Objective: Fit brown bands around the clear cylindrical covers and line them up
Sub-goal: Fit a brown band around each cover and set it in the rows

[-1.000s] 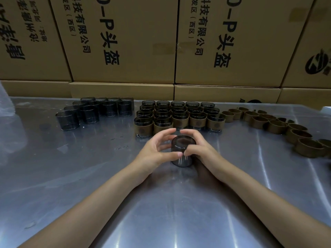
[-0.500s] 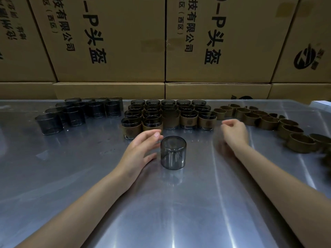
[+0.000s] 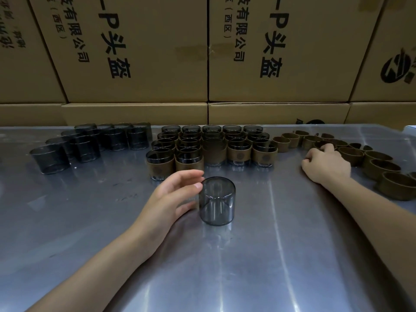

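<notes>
Metal table, cartons stacked along its far edge.

One bare cover is standing closed end up at table centre, smoky and see-through, no band on it.

Left hand is resting just beside the cover's left side, fingers relaxed and loosely spread, fingertips lying at the cover's upper edge. Touching or a hair apart: cannot tell. It is not wrapping round the cover.

Right hand is lying well apart to the right, at the near edge of the loose bands. Fingers are curling down, with one fingertip reaching onto a band; whether it is actually pinching that band cannot be told from here.

Loose bands are trailing in an arc from mid-table out to the right edge, lying flat, open side up.

Banded covers are sitting in tidy rows behind the bare cover, mouths up, brown wraps showing on the front row.

Unbanded covers are clustering at far left, in a looser group.

The two hands are working far apart, one on each side of the banded rows.
</notes>
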`<action>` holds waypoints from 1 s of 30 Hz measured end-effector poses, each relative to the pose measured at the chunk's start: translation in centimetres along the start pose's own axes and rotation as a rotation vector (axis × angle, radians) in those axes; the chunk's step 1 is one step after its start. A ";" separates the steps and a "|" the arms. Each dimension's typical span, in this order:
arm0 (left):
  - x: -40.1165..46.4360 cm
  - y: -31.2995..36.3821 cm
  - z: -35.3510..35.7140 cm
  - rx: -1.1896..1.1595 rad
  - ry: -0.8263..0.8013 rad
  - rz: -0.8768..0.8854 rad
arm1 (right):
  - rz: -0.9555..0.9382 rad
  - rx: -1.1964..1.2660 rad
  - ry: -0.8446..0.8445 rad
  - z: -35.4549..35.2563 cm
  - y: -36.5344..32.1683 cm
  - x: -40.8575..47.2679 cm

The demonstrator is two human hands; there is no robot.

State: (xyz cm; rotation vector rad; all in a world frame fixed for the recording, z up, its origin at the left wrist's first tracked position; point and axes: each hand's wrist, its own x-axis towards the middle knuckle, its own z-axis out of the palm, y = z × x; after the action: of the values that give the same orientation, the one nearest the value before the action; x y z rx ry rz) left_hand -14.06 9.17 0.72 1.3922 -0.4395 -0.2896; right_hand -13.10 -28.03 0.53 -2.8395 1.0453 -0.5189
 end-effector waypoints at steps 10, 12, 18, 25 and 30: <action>0.4 0.1 0.0 -0.023 0.032 -0.012 | -0.200 0.281 0.316 -2.4 -2.1 -7.0; 0.3 0.2 0.1 -0.025 0.043 -0.018 | -0.287 0.352 0.323 -3.0 -3.1 -9.5; -0.2 0.7 0.5 0.053 0.049 -0.010 | -0.554 0.502 0.433 -3.8 -7.7 -16.1; -0.6 1.0 0.9 0.046 -0.055 0.058 | -0.905 0.516 0.534 -4.7 -11.0 -19.5; -0.8 1.1 1.0 0.043 -0.150 0.073 | -0.913 0.411 0.527 -5.0 -11.1 -19.6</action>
State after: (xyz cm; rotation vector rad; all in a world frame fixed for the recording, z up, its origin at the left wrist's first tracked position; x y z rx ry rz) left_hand -15.31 8.82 1.83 1.3986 -0.6220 -0.3279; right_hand -21.84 -6.72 1.62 -2.6717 -0.4146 -1.3838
